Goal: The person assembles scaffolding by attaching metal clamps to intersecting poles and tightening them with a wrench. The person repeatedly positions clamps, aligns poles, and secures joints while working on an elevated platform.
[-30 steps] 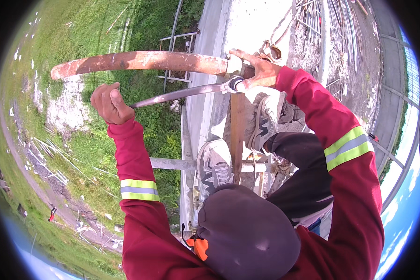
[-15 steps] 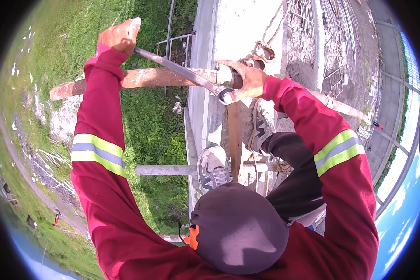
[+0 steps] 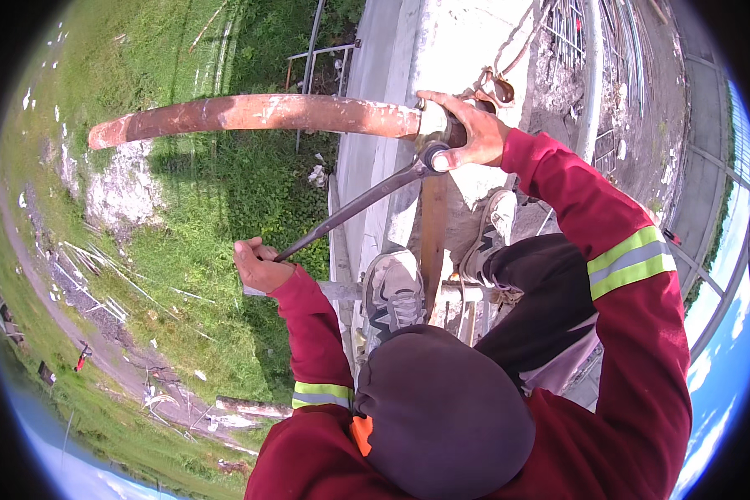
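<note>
A long dark wrench (image 3: pixel 350 208) slants up to the right, its round head (image 3: pixel 433 157) against a metal pipe clamp (image 3: pixel 432 121). My left hand (image 3: pixel 260 265) is closed around the lower end of its handle, out over the grass. With my right hand (image 3: pixel 479 137) I grip at the clamp: the thumb presses on the wrench head and the fingers reach over the clamp's far side. From the clamp a rusty red pipe (image 3: pixel 250 112) runs out to the left. My right palm hides part of the clamp, and the nut under the wrench head cannot be seen.
Below the clamp runs a pale concrete ledge (image 3: pixel 379 83), with green grass (image 3: pixel 217 217) far beneath on the left. A brown upright bar (image 3: pixel 432 233) stands between my feet. Rope (image 3: pixel 521 46) and a rusty fitting (image 3: pixel 493 87) are beyond my right hand. Loose rods (image 3: pixel 625 50) lie at the far right.
My left hand has swung the wrench handle from the upper left down toward me, passing the red pipe. My right hand stays at the clamp and wrench head. The view has shifted slightly.
</note>
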Demonstrator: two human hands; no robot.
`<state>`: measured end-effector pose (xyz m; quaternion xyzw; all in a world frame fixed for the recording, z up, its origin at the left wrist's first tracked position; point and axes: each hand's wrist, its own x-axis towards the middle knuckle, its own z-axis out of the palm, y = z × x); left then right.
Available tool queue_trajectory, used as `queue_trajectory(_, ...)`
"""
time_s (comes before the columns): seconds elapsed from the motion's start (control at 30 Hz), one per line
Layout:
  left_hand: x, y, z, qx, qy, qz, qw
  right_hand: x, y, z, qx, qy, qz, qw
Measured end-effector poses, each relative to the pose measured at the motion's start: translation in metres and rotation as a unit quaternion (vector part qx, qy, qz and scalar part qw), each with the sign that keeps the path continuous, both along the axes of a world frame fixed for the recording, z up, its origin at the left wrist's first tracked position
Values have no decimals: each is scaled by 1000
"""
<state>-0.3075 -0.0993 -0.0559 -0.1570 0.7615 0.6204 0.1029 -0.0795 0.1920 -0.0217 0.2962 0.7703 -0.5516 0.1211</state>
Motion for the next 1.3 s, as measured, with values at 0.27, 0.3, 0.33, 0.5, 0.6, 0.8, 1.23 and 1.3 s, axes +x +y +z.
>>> queue_trajectory(0.27, -88, 110, 13, 149, 291, -64, 943, -4, -2, 11, 56, -60, 39, 996)
queue_trajectory(0.3, -92, 126, 21, 156, 287, -73, 942, -4, -2, 10, 73, -50, 41, 995)
queue_trajectory(0.33, -93, 145, 27, 162, 269, -63, 947, -3, -3, 11, 56, -61, 34, 996)
queue_trajectory(0.5, -118, 254, 7, 235, 276, -329, 872, -2, -3, 6, 78, -59, 41, 994)
queue_trajectory(0.6, -128, 274, -17, 222, 202, -366, 881, -4, -2, 4, 81, -18, 37, 996)
queue_trajectory(0.8, -120, 194, 10, -65, 333, -442, 830, -3, -1, -3, 40, 4, 5, 999)
queue_trajectory(1.23, 120, -43, 43, 9, -239, -721, 651, -5, -2, -3, 56, 14, 9, 998)
queue_trajectory(1.3, 111, -31, 49, 1, -213, -672, 709, -3, -3, -2, 60, 6, 4, 998)
